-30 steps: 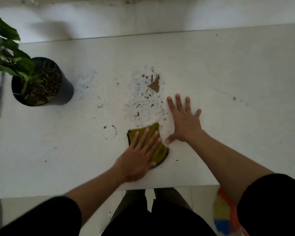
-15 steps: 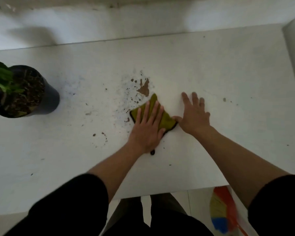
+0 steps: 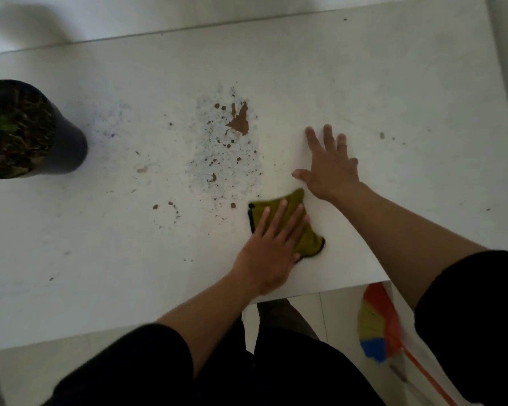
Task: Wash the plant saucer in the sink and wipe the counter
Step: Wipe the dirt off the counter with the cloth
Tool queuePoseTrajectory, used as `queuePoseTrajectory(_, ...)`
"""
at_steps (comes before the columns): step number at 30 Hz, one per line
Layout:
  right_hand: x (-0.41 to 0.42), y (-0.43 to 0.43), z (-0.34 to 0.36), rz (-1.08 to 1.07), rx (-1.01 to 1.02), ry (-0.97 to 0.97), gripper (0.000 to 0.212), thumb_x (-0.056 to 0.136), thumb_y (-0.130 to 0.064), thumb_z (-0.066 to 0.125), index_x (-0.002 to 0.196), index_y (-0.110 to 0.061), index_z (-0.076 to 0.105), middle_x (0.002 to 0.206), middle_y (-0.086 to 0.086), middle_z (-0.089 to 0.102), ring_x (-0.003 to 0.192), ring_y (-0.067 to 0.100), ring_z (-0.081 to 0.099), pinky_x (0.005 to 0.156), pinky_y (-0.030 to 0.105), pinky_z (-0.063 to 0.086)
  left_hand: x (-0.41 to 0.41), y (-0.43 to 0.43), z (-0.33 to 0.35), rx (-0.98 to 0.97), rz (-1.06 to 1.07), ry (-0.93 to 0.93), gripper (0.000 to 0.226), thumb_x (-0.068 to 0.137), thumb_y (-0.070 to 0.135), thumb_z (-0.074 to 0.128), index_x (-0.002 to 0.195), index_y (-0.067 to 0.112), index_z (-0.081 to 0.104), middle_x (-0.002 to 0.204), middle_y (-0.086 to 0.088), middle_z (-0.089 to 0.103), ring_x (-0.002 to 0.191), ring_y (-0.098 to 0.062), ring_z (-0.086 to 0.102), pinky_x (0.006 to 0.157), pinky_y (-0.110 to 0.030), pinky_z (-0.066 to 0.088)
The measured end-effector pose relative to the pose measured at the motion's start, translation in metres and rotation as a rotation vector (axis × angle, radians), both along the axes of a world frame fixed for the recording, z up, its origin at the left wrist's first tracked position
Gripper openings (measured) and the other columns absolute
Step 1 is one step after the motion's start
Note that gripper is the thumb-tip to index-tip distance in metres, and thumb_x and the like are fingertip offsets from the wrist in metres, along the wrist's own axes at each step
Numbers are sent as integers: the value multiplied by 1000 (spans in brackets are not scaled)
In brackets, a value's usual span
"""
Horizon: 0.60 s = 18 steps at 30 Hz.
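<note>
The fingers (image 3: 276,221) of the left hand (image 3: 269,253) lie straight and flat across the yellow-green cloth (image 3: 311,239). They press it to the white surface (image 3: 393,83) close to the near edge, and nothing curls round it. Just beyond the cloth's far corner the right hand (image 3: 330,168) is spread open, palm down on bare surface, holding nothing.

Left of both hands lies the mess I am watching: 1 large brown soil smear (image 3: 239,123) and a scatter of crumbs (image 3: 223,162) trailing toward the cloth. The cloth sits just beside the nearest specks, not on them. Further left, well apart, stands the black plant pot (image 3: 68,142). The plant saucer and the sink are out of view, so I cannot place them from here.

I see 4 risks:
- **Streaking:** if the brown patch is damp, a flat-palmed pass could drag it into a long streak.
- **Crumbs on the floor:** a stroke pulled toward the body could sweep crumbs over the near edge, onto the floor where a coloured broom (image 3: 376,326) shows.
- **Losing the cloth:** it is held by pressure alone, so it could bunch or slide out from under the palm.
- **Carrying grit:** the braced right hand is near the scatter and could carry grit onto clean surface.
</note>
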State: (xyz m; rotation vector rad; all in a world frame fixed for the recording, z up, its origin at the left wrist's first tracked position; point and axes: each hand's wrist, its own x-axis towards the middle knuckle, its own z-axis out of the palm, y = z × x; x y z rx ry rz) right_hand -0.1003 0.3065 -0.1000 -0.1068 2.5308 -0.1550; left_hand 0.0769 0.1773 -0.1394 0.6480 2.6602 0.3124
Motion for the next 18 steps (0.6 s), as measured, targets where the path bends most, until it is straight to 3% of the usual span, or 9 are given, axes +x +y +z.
queuePoseTrajectory(5,4,-4,0,-25,8,-20,90,98,-46,57,160,-32,-7,168,2,-17,154,35,-11,119,66,17,71,7,-2,46,-239,-2,70,110,40,31,165,13,-3,172,-12,-11,157,-39,-15,127,-59,7)
queuePoseTrajectory(9,12,-6,0,-26,11,-17,86,101,-41,55,160,-31,-7,168,2,-17,154,35,-11,119,65,17,77,-19,-3,80,-287,10,67,110,39,28,165,16,-1,173,-7,-7,159,-34,-10,128,-54,8)
queuePoseTrajectory(18,32,-27,-1,-6,44,24,80,103,-33,52,160,-24,-3,169,7,-12,153,41,-5,116,66,24,-39,-107,-8,-9,167,59,65,109,47,13,165,18,-2,173,-7,-9,159,-30,-12,128,-55,6)
